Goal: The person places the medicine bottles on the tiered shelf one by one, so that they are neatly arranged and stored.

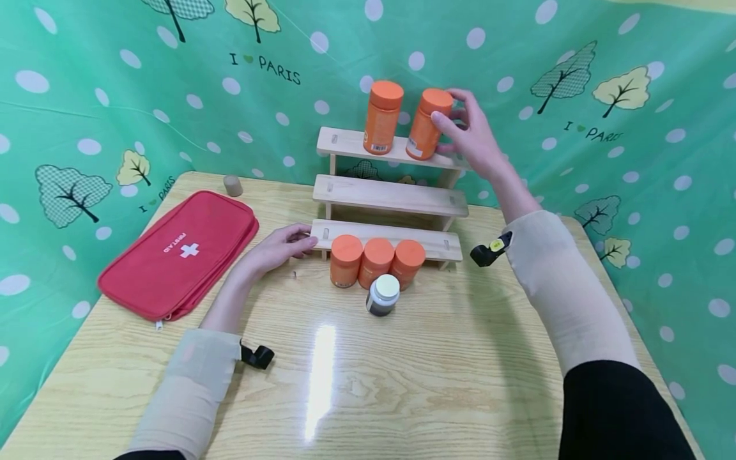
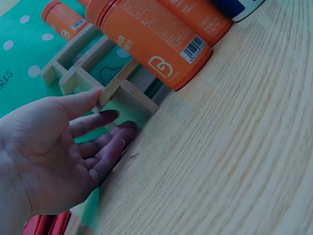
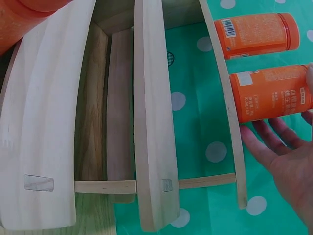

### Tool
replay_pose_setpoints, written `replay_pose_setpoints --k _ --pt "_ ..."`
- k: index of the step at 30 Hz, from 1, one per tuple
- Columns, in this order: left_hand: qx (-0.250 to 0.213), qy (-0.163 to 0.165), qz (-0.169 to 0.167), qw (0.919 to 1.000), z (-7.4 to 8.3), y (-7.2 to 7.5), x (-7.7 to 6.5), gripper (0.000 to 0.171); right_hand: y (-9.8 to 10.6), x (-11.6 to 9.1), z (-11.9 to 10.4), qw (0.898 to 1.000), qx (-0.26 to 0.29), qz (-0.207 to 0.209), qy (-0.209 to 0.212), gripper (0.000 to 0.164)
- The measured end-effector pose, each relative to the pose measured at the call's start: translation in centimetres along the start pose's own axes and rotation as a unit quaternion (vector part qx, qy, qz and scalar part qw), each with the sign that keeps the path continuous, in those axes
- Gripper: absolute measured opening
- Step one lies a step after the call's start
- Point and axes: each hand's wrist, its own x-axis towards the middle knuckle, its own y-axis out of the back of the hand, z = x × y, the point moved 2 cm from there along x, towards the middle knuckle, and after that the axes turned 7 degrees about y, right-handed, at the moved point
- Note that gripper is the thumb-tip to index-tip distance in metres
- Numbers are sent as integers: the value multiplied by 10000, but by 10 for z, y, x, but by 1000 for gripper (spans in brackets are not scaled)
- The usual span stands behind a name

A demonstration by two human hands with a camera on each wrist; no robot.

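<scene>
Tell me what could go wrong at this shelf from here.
The right grip could nudge its orange bottle into the neighboring bottle on the narrow top shelf. If dropped, it might hit the three orange bottles standing below. The left grip, at the bottom shelf's end, could jog the rack.

A teal-green cloth (image 1: pixel 345 61) dotted with pale spots surrounds me on three sides, hanging behind the table (image 1: pixel 420 383) and along its left and right edges. Checked trees (image 1: pixel 73 191) and yellow trees (image 1: pixel 623 89) repeat across the creased fabric, with dark lettering (image 1: pixel 278 69) reading "I PARIS" around a small green heart. A pale yellow strip (image 1: pixel 690 6) crosses the upper right corner. Before me spreads the light wood-grain tabletop, where a bright streak of reflected light (image 1: pixel 320 377) runs toward my side.
</scene>
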Motion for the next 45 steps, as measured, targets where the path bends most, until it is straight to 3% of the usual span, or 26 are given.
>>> replay_pose_setpoints --k 10,17,22,34,45 --pt "46 25 0 10000 1 -1 0 54 0 -28 11 9979 455 443 135 64" --pt "74 35 8 10000 -1 -1 -1 55 -6 -63 20 9875 887 1212 487 61" --pt "44 21 4 10000 -1 -1 -1 55 -11 -86 25 9798 1117 1469 776 55" --pt "30 43 26 10000 -1 -1 -1 54 -23 -135 36 9708 1725 1380 939 50" --pt "53 30 15 10000 0 -2 1 55 -36 -155 47 9769 1705 923 899 46"
